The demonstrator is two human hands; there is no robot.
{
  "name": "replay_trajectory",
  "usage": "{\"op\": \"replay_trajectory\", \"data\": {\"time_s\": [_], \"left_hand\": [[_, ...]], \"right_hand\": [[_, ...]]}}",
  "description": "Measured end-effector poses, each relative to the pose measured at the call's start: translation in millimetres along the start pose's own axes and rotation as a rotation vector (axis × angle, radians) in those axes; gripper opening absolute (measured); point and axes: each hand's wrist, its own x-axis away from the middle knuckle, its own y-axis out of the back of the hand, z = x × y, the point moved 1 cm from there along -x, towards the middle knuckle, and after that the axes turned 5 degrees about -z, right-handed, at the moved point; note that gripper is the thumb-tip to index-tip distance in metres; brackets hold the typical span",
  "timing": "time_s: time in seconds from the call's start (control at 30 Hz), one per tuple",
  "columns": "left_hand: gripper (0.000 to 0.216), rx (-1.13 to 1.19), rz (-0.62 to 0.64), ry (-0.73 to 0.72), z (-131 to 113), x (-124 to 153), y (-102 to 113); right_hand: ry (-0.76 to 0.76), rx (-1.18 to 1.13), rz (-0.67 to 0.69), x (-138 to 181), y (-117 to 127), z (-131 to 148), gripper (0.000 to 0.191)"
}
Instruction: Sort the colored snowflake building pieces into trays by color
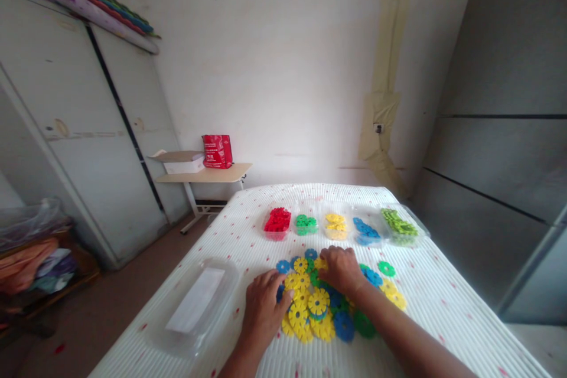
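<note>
A pile of notched plastic discs in yellow [318, 302], blue [344, 325] and green [364, 325] is spread on the table. At the pile's left edge is my left hand [264, 302], its thumb and fingers apart beside a blue disc [280, 293] and yellow discs. My right hand [342, 269] reaches across the far side of the pile. Its fingers are bent down onto a yellow disc [321, 263], the fingertips partly hidden. Behind the pile stand clear tubs of red pieces [277, 220], green pieces [306, 224], yellow pieces [336, 224], blue pieces [367, 230] and light green pieces [399, 223].
A clear plastic lid [230, 283] with a white label lies left of the pile on the ribbed white tablecloth [248, 248]. Farther back, a small side table [204, 175] holds a red bag [217, 151] and a white box [183, 164]. Cabinets flank both sides.
</note>
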Motion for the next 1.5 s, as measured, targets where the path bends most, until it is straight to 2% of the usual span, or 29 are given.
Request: {"op": "replay_trajectory", "data": {"time_s": [0.23, 0.33, 0.43, 0.6, 0.73, 0.83, 0.97, 1.23, 1.33, 1.5], "left_hand": [[0.028, 0.002, 0.023, 0.014, -0.5, -0.1, 0.6], [0.028, 0.016, 0.012, 0.009, 1.1, 0.5, 0.7], [0.027, 0.024, 0.001, -0.003, 2.2, 1.1, 0.7], [0.025, 0.021, -0.019, -0.003, 0.9, 0.7, 0.8], [0.023, 0.019, -0.023, 0.007, -0.8, -0.1, 0.6], [0.023, 0.023, -0.019, 0.004, -0.8, -0.3, 0.4], [0.024, 0.037, -0.044, 0.003, 1.9, -0.4, -0.1], [0.025, 0.044, -0.031, -0.003, 11.3, -2.1, -4.9], [0.026, 0.037, -0.036, -0.015, 14.1, -2.7, -6.7], [0.026, 0.035, -0.063, -0.047, 17.8, -2.7, -9.5]], "right_hand": [[-0.125, 0.033, -0.182, -50.1, 38.7, -32.9, 0.027], [-0.138, 0.026, -0.228, -59.6, 48.7, -41.9, 0.03], [-0.076, 0.006, -0.282, -46.1, 46.9, -47.8, 0.024], [0.147, -0.038, -0.43, 5.4, 23.8, -76.8, 0.024], [0.138, -0.034, -0.487, 40.4, 2.1, -116.7, 0.029], [0.019, -0.098, -0.442, 53.2, -11.3, -138.7, 0.031], [-0.208, -0.226, -0.337, 55.8, -19.7, -149.2, 0.031], [-0.425, -0.514, -0.327, 55.2, -9.4, -159.1, 0.031], [-0.404, -0.617, -0.268, 55.6, -1.1, -158.8, 0.03], [-0.174, -0.643, -0.067, 55.2, 11.5, -136.0, 0.028]]}}
